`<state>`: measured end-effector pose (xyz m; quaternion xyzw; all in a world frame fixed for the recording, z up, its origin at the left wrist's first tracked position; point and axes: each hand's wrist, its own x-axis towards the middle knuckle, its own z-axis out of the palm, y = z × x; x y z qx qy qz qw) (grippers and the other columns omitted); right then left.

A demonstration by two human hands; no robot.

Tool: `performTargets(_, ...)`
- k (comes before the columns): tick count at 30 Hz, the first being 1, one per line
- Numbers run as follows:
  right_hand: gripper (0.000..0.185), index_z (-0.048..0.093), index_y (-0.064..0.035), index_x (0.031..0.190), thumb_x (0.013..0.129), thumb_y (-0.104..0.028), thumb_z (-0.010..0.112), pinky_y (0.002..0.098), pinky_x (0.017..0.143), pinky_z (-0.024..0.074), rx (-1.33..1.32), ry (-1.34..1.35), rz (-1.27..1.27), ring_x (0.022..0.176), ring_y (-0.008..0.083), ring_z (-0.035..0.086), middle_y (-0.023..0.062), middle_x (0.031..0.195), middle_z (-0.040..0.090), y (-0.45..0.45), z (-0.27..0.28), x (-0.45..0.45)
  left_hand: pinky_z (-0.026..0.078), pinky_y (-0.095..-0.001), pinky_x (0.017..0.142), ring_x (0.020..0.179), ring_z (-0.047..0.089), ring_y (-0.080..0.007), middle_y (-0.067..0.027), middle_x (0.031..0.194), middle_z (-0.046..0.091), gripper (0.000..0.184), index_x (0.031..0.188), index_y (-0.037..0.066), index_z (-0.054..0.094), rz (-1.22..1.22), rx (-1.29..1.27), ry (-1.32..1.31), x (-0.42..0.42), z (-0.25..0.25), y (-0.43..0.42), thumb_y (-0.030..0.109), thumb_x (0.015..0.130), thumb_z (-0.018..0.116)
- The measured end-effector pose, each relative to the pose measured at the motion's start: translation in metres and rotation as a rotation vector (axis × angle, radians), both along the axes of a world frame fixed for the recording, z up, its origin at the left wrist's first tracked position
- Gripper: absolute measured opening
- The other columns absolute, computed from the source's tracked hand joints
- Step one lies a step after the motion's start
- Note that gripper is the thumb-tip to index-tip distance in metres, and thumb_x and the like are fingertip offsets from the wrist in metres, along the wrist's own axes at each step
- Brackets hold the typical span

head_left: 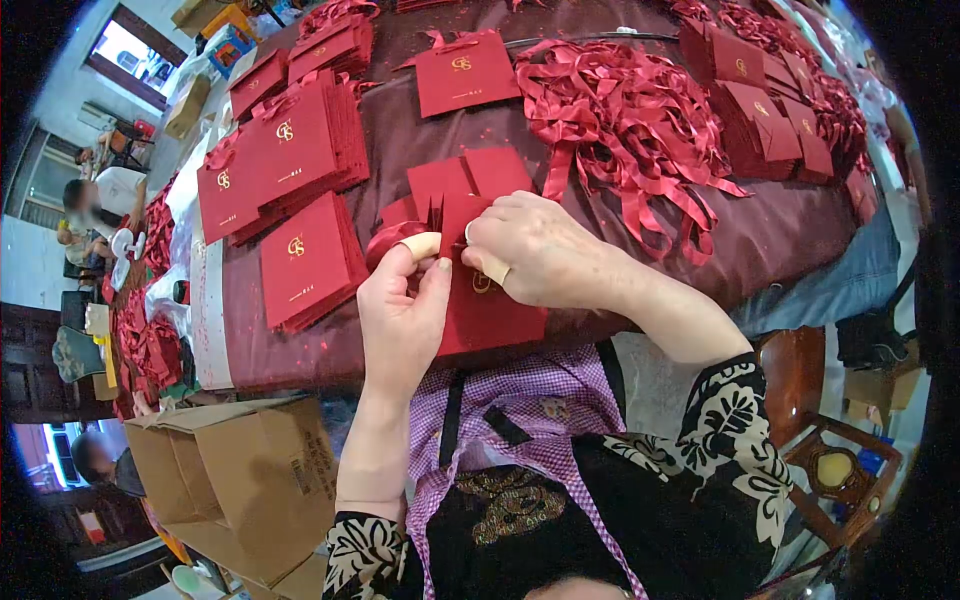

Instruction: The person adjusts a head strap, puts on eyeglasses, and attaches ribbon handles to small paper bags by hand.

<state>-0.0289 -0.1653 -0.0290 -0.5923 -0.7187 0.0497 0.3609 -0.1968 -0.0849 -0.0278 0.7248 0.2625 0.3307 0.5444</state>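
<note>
A red paper gift bag [490, 325] lies in front of me at the table's near edge, its gold logo partly covered by my fingers. My left hand [405, 310] is closed at the bag's upper edge, thumb and index finger pinching; tan tape wraps the index finger. A loop of red ribbon [393, 241] curves behind that finger. From the right, my right hand [545, 250] grips the same edge with bent fingers, also taped. What lies between its fingertips is partly hidden. More red bag panels [498, 168] stick out just beyond my hands.
Stacks of red bags [300, 140] stand on the left of the dark red tablecloth [400, 130]. A single bag [467, 73] lies at the back, beside a heap of red ribbons [630, 130]. More bags [760, 125] are at right. An open cardboard box [240, 470] sits lower left; people sit beyond.
</note>
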Motion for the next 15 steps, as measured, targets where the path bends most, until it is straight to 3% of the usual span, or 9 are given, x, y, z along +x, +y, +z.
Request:
performTargets(10,0.023,0.051,-0.0001,0.068,0.084,-0.016,0.058,0.0462,0.063,0.0422,-0.181,0.189,-0.015,0.068,0.0369,0.055,0.0180,0.066,0.052,-0.003,0.004,0.004,0.044,-0.0203,0.065,0.073,0.051,-0.0046,-0.0005,0.083,0.061,0.017,0.103,-0.003,0.063,-0.035,0.032,0.003,-0.001,0.001,-0.001,-0.002,0.087,0.060)
performTargets(12,0.024,0.051,0.0002,0.068,0.084,-0.016,0.058,0.0463,0.062,0.0420,-0.209,0.192,-0.014,0.067,0.0371,0.055,0.0183,0.065,0.052,-0.004,0.007,0.006,0.042,-0.0182,0.072,0.079,0.052,-0.0034,0.0006,0.089,0.061,0.020,0.108,-0.003,0.062,-0.065,0.063,0.068,-0.004,-0.001,0.001,-0.004,0.090,0.056)
performTargets(15,0.023,0.050,-0.0001,0.067,0.082,-0.015,0.059,0.0462,0.062,0.0419,-0.219,0.167,-0.029,0.066,0.0369,0.055,0.0180,0.064,0.052,-0.005,0.012,0.006,0.041,-0.0180,0.072,0.078,0.051,-0.0032,0.0013,0.089,0.061,0.020,0.108,-0.002,0.062,-0.077,0.061,0.096,-0.003,0.004,-0.002,-0.004,0.089,0.056)
